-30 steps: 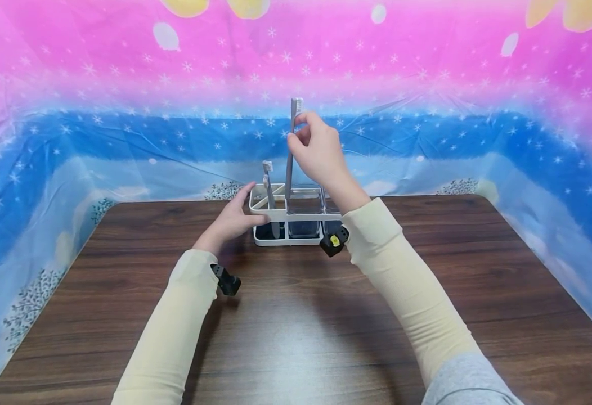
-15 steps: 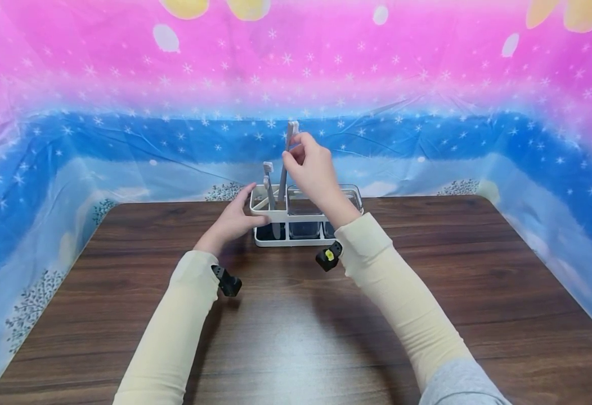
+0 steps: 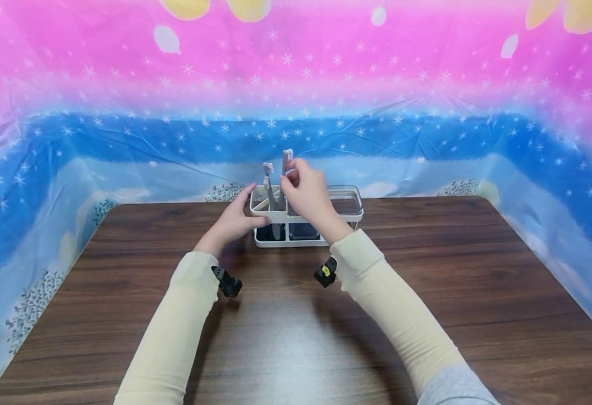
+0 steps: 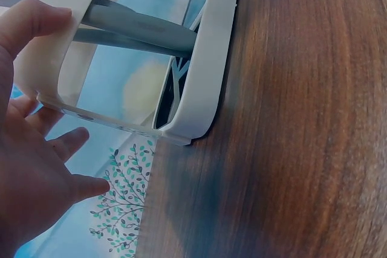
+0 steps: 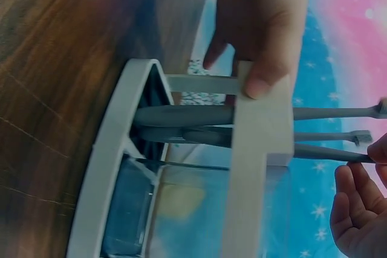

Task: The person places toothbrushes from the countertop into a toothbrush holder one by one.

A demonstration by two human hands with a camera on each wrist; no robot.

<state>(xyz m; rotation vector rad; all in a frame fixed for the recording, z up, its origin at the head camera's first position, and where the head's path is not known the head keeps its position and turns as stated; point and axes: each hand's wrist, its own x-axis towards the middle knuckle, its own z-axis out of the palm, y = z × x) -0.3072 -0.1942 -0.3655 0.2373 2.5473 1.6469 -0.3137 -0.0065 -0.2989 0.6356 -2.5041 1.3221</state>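
Note:
A white toothbrush holder point(image 3: 278, 215) with compartments stands at the back of the table. My left hand point(image 3: 230, 222) grips its left end, thumb point(image 4: 45, 16) on the front of the upper rail, some fingers behind; other fingers stick out freely. My right hand point(image 3: 307, 194) pinches a grey toothbrush point(image 3: 283, 164) close below its bristles. That toothbrush stands upright, its handle down inside the left part of the holder. Beside it in the same part are two more grey toothbrushes, one taller point(image 5: 338, 113) and one lower point(image 5: 332, 138); the right wrist view shows their handles near the dark base.
Clear bins point(image 3: 346, 203) fill the middle and right of the holder. The brown wooden table point(image 3: 286, 337) stretches toward me. A pink and blue snowflake cloth point(image 3: 427, 135) hangs close behind the holder. A small black camera point(image 3: 228, 282) sits on each wrist.
My right hand has come down and slightly left, lowering the pinched toothbrush deeper into the holder's left part. My left hand keeps its place on the holder.

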